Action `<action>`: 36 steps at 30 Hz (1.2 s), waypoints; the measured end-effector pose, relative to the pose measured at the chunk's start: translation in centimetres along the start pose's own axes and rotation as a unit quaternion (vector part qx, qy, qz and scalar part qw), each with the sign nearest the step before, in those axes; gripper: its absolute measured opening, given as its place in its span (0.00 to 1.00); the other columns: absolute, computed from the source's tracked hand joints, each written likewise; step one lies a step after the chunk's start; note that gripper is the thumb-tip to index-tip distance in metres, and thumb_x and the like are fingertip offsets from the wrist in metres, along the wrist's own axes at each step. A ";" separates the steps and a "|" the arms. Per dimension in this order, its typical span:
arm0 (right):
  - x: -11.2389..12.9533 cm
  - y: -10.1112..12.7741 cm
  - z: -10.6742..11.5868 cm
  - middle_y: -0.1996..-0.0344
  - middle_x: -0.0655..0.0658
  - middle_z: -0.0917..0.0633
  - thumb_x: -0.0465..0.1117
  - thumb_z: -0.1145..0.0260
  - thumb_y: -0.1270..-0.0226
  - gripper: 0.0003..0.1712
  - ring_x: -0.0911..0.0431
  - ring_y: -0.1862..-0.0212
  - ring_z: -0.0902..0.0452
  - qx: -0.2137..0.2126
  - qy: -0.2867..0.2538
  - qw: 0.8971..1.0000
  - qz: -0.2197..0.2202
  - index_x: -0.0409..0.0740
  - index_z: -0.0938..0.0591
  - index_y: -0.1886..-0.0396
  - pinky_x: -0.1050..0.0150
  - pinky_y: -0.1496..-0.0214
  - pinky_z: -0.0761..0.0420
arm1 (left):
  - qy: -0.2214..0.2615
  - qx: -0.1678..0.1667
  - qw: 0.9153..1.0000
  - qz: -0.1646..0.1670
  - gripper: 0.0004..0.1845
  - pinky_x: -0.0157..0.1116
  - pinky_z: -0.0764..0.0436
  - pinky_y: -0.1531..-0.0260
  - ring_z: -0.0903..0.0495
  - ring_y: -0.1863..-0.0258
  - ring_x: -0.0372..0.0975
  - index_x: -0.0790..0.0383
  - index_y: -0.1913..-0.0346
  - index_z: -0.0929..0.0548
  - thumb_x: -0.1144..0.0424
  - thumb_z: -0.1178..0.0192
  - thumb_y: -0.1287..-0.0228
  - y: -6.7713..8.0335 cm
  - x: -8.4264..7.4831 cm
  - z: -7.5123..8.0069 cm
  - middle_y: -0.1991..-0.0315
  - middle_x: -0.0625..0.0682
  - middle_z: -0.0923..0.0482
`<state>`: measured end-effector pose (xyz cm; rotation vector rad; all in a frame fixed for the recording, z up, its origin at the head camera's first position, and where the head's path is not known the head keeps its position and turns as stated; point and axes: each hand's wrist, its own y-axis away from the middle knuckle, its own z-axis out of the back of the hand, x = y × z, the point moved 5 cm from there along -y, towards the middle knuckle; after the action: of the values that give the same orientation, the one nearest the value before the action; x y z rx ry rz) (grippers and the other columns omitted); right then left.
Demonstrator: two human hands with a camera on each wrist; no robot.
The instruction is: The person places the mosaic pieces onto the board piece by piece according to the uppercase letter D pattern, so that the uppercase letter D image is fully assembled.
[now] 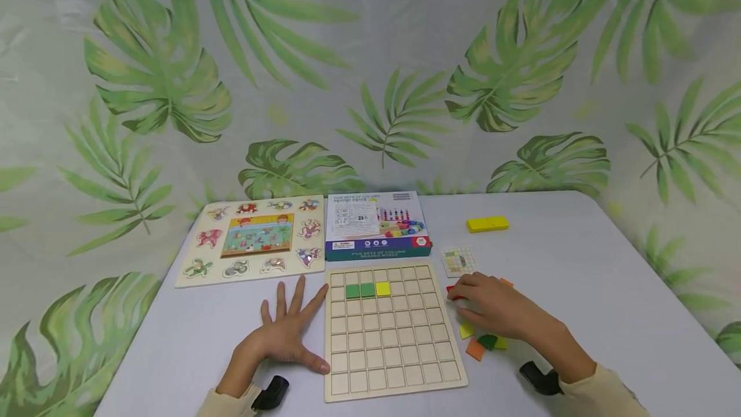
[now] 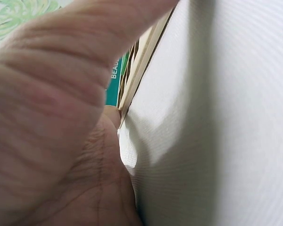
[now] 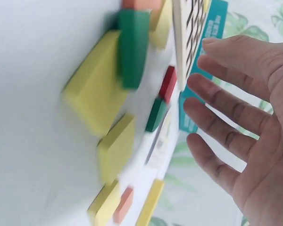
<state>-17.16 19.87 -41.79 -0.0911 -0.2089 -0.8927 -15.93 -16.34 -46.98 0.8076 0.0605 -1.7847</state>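
Observation:
A wooden grid board (image 1: 397, 356) lies flat on the table, with two green square tiles (image 1: 360, 290) and a yellow square tile (image 1: 383, 289) in its second row. My left hand (image 1: 283, 336) is spread beside it, thumb and index fingertip at the board's left edge. Over the loose tiles on the right is my right hand (image 1: 498, 306), fingers slightly bent and holding nothing in the right wrist view. Around it lie an orange tile (image 1: 476, 350), a dark green tile (image 3: 134, 47), a red tile (image 3: 168, 84) and several yellow tiles (image 3: 117, 148).
Above the right hand lies a small printed grid card (image 1: 457, 261). A bead-set box (image 1: 376, 227) stands behind the board, with a sea-animal peg puzzle (image 1: 193, 246) to its left. Farther right sits a yellow block-shaped object (image 1: 487, 224). A leaf-print cloth hangs behind the table.

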 end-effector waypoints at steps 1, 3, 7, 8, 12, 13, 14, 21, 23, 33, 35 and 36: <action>-0.1 0.3 0.0 0.51 0.52 0.17 0.43 0.32 0.32 0.12 0.52 0.46 0.21 0.002 0.002 1.000 -0.003 0.50 0.14 0.50 0.50 0.46 0.20 | 0.001 0.000 1.000 -0.001 0.76 0.76 0.81 0.42 0.88 0.29 0.70 0.45 0.19 0.55 0.33 0.19 0.72 0.0 0.0 0.0 0.21 0.66 0.80; -0.4 0.8 0.1 0.51 0.52 0.17 0.43 0.31 0.33 0.12 0.52 0.46 0.21 0.004 -0.003 1.000 -0.012 0.51 0.14 0.50 0.49 0.46 0.20 | 0.000 0.001 1.000 -0.002 0.76 0.76 0.81 0.42 0.88 0.29 0.70 0.45 0.19 0.55 0.33 0.20 0.72 0.0 0.0 0.0 0.21 0.67 0.80; -0.9 1.5 0.2 0.52 0.53 0.17 0.44 0.29 0.35 0.13 0.53 0.49 0.22 0.014 -0.010 0.999 -0.032 0.52 0.14 0.51 0.50 0.46 0.20 | -0.002 0.002 1.000 -0.005 0.77 0.75 0.82 0.42 0.89 0.29 0.70 0.46 0.19 0.56 0.31 0.21 0.72 0.0 0.0 0.0 0.21 0.67 0.81; -1.1 1.6 0.2 0.53 0.53 0.17 0.44 0.29 0.35 0.13 0.53 0.49 0.22 0.015 -0.013 0.999 -0.035 0.52 0.14 0.51 0.49 0.45 0.19 | -0.002 0.003 1.000 -0.006 0.77 0.75 0.83 0.42 0.89 0.30 0.70 0.46 0.19 0.56 0.31 0.21 0.72 0.1 0.0 0.0 0.21 0.67 0.82; -1.7 2.2 0.2 0.53 0.55 0.17 0.45 0.28 0.36 0.14 0.53 0.48 0.22 0.016 -0.017 0.998 -0.049 0.53 0.14 0.51 0.49 0.44 0.19 | 0.000 0.002 1.000 -0.005 0.77 0.75 0.82 0.42 0.89 0.29 0.70 0.46 0.19 0.56 0.31 0.20 0.72 0.1 0.0 -0.1 0.21 0.67 0.81; -1.8 2.3 0.2 0.52 0.55 0.17 0.45 0.28 0.36 0.14 0.52 0.47 0.22 0.015 -0.019 0.998 -0.052 0.53 0.14 0.51 0.48 0.43 0.19 | 0.002 0.001 1.000 -0.003 0.76 0.75 0.82 0.42 0.89 0.29 0.70 0.45 0.19 0.55 0.32 0.20 0.72 0.1 0.0 0.0 0.21 0.66 0.81; -1.9 2.4 0.2 0.52 0.55 0.17 0.45 0.28 0.36 0.14 0.52 0.46 0.22 0.014 -0.020 0.998 -0.057 0.53 0.14 0.50 0.49 0.43 0.20 | 0.004 0.000 1.000 -0.003 0.76 0.75 0.82 0.41 0.89 0.29 0.70 0.45 0.19 0.55 0.32 0.20 0.72 0.0 0.0 0.0 0.21 0.66 0.81; -2.5 2.9 0.0 0.51 0.55 0.17 0.45 0.29 0.35 0.14 0.53 0.46 0.22 0.022 -0.040 0.997 -0.065 0.52 0.14 0.50 0.46 0.38 0.23 | 0.000 0.009 1.000 -0.001 0.78 0.73 0.85 0.42 0.91 0.29 0.68 0.44 0.18 0.57 0.29 0.22 0.74 -0.1 0.2 -0.2 0.21 0.64 0.83; -2.7 2.9 0.0 0.51 0.55 0.16 0.45 0.29 0.35 0.14 0.53 0.46 0.22 0.027 -0.046 0.996 -0.066 0.52 0.14 0.50 0.45 0.35 0.25 | 0.000 0.007 1.000 -0.003 0.78 0.73 0.85 0.42 0.91 0.29 0.68 0.44 0.18 0.56 0.29 0.22 0.74 -0.1 0.2 -0.2 0.21 0.65 0.82; -3.3 3.6 -0.6 0.51 0.58 0.17 0.49 0.30 0.34 0.15 0.58 0.49 0.21 0.046 -0.082 0.993 -0.075 0.54 0.15 0.49 0.52 0.45 0.19 | -0.013 0.000 1.000 0.000 0.76 0.77 0.80 0.42 0.88 0.29 0.72 0.47 0.18 0.57 0.35 0.19 0.71 0.4 -0.5 0.0 0.21 0.67 0.81; -3.3 3.8 -0.6 0.50 0.58 0.17 0.49 0.30 0.34 0.15 0.60 0.52 0.21 0.048 -0.092 0.992 -0.072 0.54 0.15 0.49 0.55 0.47 0.19 | -0.017 0.002 1.000 -0.001 0.76 0.77 0.80 0.42 0.88 0.30 0.72 0.47 0.19 0.57 0.35 0.19 0.70 0.3 -0.5 0.0 0.21 0.68 0.81; -3.4 3.9 -0.6 0.50 0.58 0.17 0.49 0.30 0.34 0.15 0.61 0.53 0.22 0.049 -0.096 0.992 -0.072 0.54 0.15 0.49 0.56 0.48 0.19 | -0.016 0.004 1.000 -0.001 0.76 0.77 0.80 0.42 0.88 0.30 0.72 0.47 0.19 0.57 0.35 0.19 0.70 0.2 -0.5 0.0 0.21 0.68 0.81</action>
<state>-16.10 24.78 -43.10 -0.0708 -0.4420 -1.0169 -15.67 -15.99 -46.68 0.7837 0.0336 -1.8006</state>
